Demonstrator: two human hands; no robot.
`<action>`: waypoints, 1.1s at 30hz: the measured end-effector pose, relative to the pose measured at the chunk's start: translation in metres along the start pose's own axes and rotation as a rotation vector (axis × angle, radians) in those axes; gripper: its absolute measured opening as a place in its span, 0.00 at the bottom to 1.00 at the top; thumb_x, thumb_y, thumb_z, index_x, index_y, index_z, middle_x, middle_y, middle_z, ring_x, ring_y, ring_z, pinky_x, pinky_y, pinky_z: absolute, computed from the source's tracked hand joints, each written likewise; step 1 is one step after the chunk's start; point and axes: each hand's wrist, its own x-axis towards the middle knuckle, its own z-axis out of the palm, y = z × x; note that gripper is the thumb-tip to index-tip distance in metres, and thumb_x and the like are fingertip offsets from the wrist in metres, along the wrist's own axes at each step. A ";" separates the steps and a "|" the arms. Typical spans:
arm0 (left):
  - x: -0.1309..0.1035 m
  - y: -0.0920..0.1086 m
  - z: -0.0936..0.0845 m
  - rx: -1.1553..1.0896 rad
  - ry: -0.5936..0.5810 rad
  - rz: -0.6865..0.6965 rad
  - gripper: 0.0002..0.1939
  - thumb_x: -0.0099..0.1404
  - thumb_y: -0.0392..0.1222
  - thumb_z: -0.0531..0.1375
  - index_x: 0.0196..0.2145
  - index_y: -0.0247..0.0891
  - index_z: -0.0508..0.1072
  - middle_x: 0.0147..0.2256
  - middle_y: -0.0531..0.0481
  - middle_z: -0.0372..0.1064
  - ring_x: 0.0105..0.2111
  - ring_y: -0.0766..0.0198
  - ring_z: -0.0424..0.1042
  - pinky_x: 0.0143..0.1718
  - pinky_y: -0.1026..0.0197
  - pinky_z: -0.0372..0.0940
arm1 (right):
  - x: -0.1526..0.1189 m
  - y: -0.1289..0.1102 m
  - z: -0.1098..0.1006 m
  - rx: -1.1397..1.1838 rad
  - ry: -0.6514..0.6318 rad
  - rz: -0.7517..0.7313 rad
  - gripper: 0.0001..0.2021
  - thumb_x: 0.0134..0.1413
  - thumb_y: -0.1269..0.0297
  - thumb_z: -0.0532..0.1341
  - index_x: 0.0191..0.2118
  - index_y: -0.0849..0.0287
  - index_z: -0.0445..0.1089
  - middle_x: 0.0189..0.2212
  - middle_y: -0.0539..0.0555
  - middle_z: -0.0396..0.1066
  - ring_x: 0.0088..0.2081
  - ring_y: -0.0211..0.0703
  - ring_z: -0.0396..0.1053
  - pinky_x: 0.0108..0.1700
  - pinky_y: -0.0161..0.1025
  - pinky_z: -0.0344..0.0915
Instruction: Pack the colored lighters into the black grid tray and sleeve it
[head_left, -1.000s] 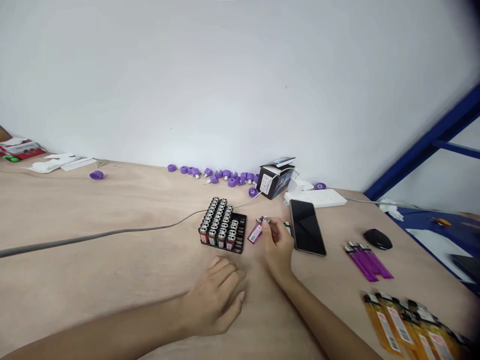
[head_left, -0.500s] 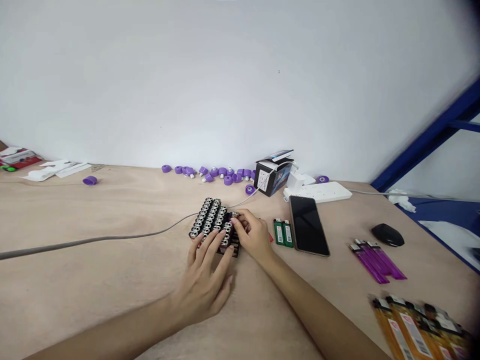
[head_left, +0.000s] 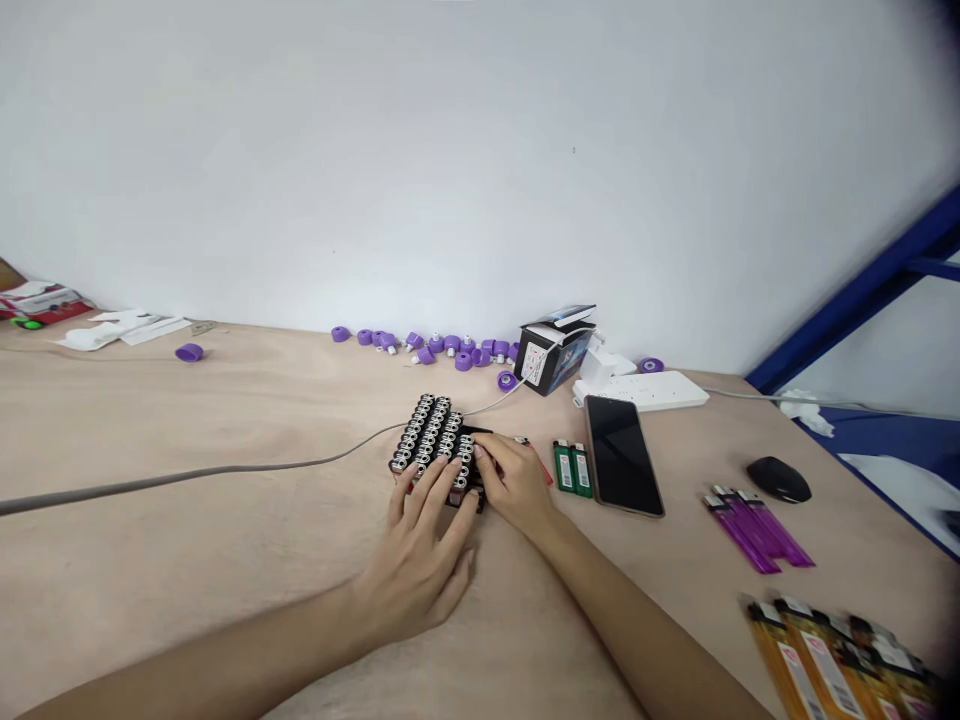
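Several lighters stand upright in tight rows, metal tops up, in a dark tray that shows only in part. My left hand lies against their near side, its fingers spread and outstretched with the tips on the front lighters. At the right end of the rows my right hand is closed, thumb and fingers pinching the lighter at the back of the rightmost row. The right fingers hide much of the tray's right side. Just beyond that hand lies a red lighter, partly covered.
To the right lie green lighters, a phone, purple lighters, a mouse and orange lighters. Purple caps, a black box and a power strip line the wall. A grey cable crosses the left.
My right hand has brought a lighter in against the rightmost row, where a gap showed before. My left hand stays in place. The view has shifted slightly.
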 end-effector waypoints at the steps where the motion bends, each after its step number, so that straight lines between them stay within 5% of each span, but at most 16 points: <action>1: 0.000 0.000 0.000 0.004 -0.002 0.000 0.25 0.65 0.40 0.56 0.57 0.27 0.65 0.62 0.23 0.51 0.65 0.36 0.48 0.61 0.34 0.44 | -0.001 0.000 0.000 -0.010 -0.006 -0.005 0.15 0.66 0.65 0.50 0.46 0.57 0.74 0.40 0.60 0.78 0.41 0.51 0.75 0.43 0.44 0.68; 11: -0.002 0.000 0.002 -0.033 0.017 -0.001 0.25 0.65 0.40 0.55 0.58 0.28 0.65 0.63 0.23 0.51 0.65 0.34 0.48 0.61 0.32 0.44 | -0.015 -0.008 -0.014 -0.102 0.029 -0.019 0.14 0.66 0.68 0.49 0.42 0.57 0.73 0.36 0.58 0.76 0.39 0.49 0.73 0.43 0.44 0.67; 19: -0.005 0.007 -0.006 -0.155 0.076 0.163 0.21 0.63 0.35 0.58 0.52 0.25 0.68 0.60 0.21 0.55 0.65 0.35 0.49 0.62 0.36 0.50 | -0.072 -0.004 -0.066 -0.335 0.186 -0.019 0.10 0.61 0.68 0.54 0.38 0.58 0.73 0.31 0.58 0.76 0.33 0.47 0.73 0.39 0.42 0.69; 24: -0.011 0.014 -0.014 -0.277 0.123 0.356 0.17 0.58 0.30 0.57 0.46 0.25 0.69 0.45 0.31 0.70 0.64 0.39 0.52 0.62 0.37 0.52 | -0.088 0.013 -0.135 -0.720 0.343 0.443 0.12 0.59 0.59 0.54 0.37 0.60 0.72 0.32 0.59 0.77 0.34 0.53 0.74 0.40 0.46 0.68; 28: -0.012 0.013 -0.013 -0.300 0.137 0.382 0.16 0.58 0.29 0.56 0.45 0.26 0.69 0.43 0.31 0.70 0.62 0.38 0.55 0.59 0.34 0.55 | -0.088 0.024 -0.181 -1.089 0.112 0.871 0.23 0.59 0.51 0.53 0.52 0.61 0.68 0.47 0.69 0.71 0.47 0.70 0.70 0.45 0.59 0.64; 33: -0.009 0.011 -0.012 -0.299 0.134 0.379 0.15 0.58 0.29 0.55 0.44 0.27 0.68 0.45 0.28 0.69 0.62 0.38 0.55 0.56 0.34 0.60 | -0.096 0.039 -0.194 -1.038 -0.155 1.117 0.28 0.61 0.47 0.49 0.60 0.60 0.60 0.51 0.72 0.65 0.52 0.73 0.67 0.47 0.59 0.64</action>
